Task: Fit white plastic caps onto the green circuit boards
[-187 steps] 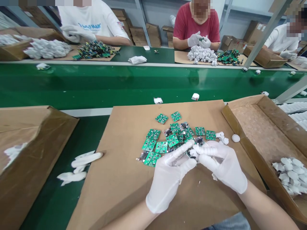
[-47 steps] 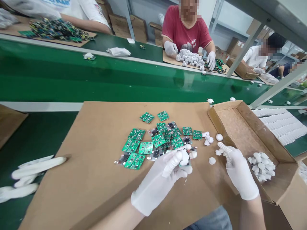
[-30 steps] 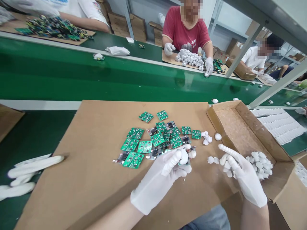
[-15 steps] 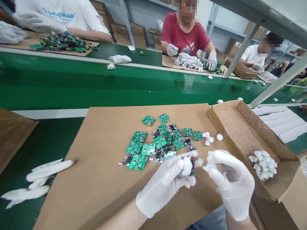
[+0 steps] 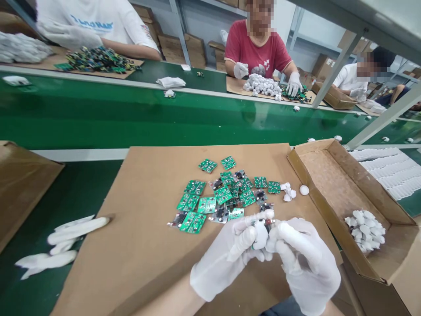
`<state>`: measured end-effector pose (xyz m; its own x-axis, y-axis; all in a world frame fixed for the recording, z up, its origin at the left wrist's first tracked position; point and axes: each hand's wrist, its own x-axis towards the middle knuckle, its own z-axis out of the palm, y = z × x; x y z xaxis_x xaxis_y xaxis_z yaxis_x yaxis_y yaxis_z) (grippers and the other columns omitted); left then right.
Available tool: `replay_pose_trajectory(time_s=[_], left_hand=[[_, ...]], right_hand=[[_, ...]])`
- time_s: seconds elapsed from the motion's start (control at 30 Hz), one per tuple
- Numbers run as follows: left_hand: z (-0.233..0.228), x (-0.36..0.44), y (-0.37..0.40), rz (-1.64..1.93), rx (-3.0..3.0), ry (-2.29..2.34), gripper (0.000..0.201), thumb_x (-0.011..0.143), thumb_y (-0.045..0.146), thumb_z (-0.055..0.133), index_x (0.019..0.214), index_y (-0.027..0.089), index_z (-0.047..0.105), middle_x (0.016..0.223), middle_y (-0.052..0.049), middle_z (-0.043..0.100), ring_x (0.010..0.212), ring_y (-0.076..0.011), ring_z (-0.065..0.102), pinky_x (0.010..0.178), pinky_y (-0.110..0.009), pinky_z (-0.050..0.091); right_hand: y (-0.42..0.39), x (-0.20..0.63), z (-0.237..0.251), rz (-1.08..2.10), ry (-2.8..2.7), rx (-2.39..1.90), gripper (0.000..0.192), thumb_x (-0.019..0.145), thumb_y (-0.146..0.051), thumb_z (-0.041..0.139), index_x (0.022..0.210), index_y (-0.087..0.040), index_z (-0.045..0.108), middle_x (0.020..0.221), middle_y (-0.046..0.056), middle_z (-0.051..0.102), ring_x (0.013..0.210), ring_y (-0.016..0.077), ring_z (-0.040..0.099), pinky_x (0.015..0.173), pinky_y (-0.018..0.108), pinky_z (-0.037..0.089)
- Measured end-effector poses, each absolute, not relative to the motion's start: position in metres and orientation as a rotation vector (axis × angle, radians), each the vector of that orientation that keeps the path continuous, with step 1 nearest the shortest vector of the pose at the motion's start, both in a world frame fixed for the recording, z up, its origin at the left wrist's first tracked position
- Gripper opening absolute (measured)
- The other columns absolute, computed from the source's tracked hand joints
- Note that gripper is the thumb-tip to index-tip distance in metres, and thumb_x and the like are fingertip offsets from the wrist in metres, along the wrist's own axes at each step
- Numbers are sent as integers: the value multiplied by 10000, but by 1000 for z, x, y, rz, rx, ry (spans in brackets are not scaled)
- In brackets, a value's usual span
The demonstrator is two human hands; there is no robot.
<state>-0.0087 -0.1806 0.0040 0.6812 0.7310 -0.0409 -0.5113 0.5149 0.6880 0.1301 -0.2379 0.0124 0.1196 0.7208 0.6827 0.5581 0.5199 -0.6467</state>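
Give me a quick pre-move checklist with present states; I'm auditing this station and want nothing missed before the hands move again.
1. Left hand gloved and pinching the small board: ok.
2. Right hand gloved, fingers meeting the same board: ok.
3. White cap seated squarely on it: cannot tell, fingers cover it.
4. Loose green boards within reach on the cardboard sheet: ok.
5. White caps left in the open box: ok.

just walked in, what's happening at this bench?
A person in white gloves holds a small circuit board with a white cap between the left hand and right hand, above a cardboard sheet. Loose green boards lie ahead; white caps sit in the open box at right.
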Motion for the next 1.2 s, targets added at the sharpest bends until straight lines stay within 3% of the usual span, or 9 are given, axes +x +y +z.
replay_pose_trajectory(time_s=[0.23,0.4,0.6,0.7,0.77,0.93,1.07,1.2], left_hand=[[6,-11,-182,721,651,409,483,690,590,809,650,133,661,715,-19,607,574,-104,601,538,-210,447],[10,-12,-186,711,658,469,492,658,589,832,861,149,752,724,-8,627,559,-107,601,561,-237,453],[11,-10,-187,728,731,462,506,677,614,803,583,145,642,691,-16,607,567,-117,545,618,-291,455],[11,-9,-186,750,787,434,503,731,601,766,559,168,578,669,-5,556,595,-137,525,615,-298,425],[11,-8,-186,765,817,422,502,754,610,741,567,180,560,647,-3,534,601,-145,508,603,-298,404],[9,-10,-186,728,809,378,498,753,623,735,595,179,573,626,4,504,573,-131,483,561,-273,387],[8,-15,-183,704,688,344,548,767,624,720,571,158,508,758,-15,523,528,-77,487,519,-231,383],[12,-15,-181,659,620,293,485,816,535,711,591,153,517,781,-25,538,541,-83,519,492,-219,347]], right_hand=[[-238,131,5,-84,-1394,-1365,488,867,-138,721,1297,-342,615,979,32,674,918,217,613,818,376,503],[-232,132,5,10,-1440,-1385,483,902,-94,635,1314,-342,595,997,40,615,908,188,605,813,347,529],[-231,126,10,198,-1487,-1320,577,901,-24,549,1344,-392,583,829,3,553,678,127,592,623,266,576],[-228,118,14,363,-1456,-1219,586,930,-38,531,1363,-431,561,784,-10,522,513,90,536,372,168,480],[-228,112,14,438,-1432,-1179,543,959,-81,530,1366,-438,562,747,-16,514,455,79,506,314,149,434],[-233,114,12,580,-1346,-1169,336,1015,-263,496,1301,-382,626,783,5,572,517,103,580,398,191,503],[-234,131,15,659,-1255,-1140,332,1041,-421,415,1297,-356,616,1017,41,676,760,152,676,714,296,609],[-232,144,18,552,-1473,-1148,407,969,-504,547,1337,-334,594,1196,68,676,1010,218,673,890,370,579]])
